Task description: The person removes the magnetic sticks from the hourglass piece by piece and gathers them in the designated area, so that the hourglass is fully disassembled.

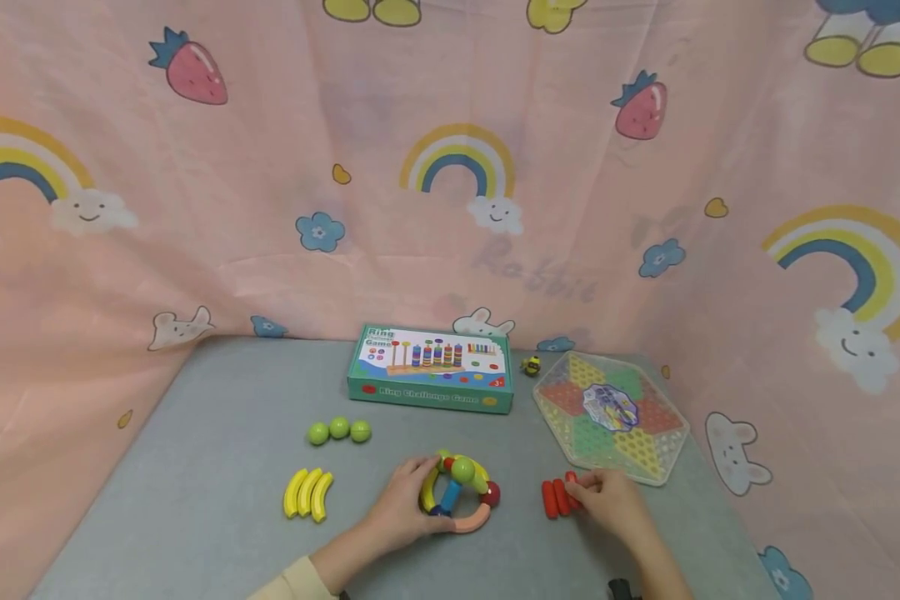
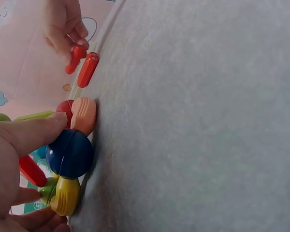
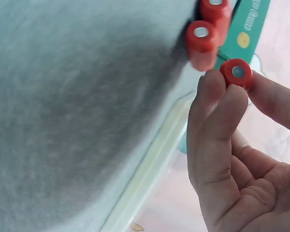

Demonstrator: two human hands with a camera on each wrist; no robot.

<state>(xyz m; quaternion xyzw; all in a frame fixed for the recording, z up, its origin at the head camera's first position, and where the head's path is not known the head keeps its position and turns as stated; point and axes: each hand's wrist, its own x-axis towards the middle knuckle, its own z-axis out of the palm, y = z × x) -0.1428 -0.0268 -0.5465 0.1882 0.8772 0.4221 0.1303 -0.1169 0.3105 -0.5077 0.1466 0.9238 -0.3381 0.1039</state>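
In the head view my left hand (image 1: 405, 507) holds the near left side of a ring-shaped build of magnetic rods and balls. The build has a pink curved rod (image 1: 474, 521), a dark red ball (image 1: 491, 494), a blue rod (image 1: 451, 497) and a green ball (image 1: 462, 470) on top. From the left wrist, a dark blue ball (image 2: 70, 153) and a yellow curved rod (image 2: 66, 197) show beside the thumb and fingers. My right hand (image 1: 617, 504) pinches a red rod (image 3: 237, 72) by its sides, its magnet end facing the wrist camera. Two more red rods (image 1: 555, 498) lie just left of it.
Three green balls (image 1: 339, 428) and three yellow curved rods (image 1: 309, 493) lie to the left. At the back stands a green game box (image 1: 431, 392), with a small bee figure (image 1: 531, 365) beside it. A hexagonal checkers board (image 1: 585, 442) lies at right.
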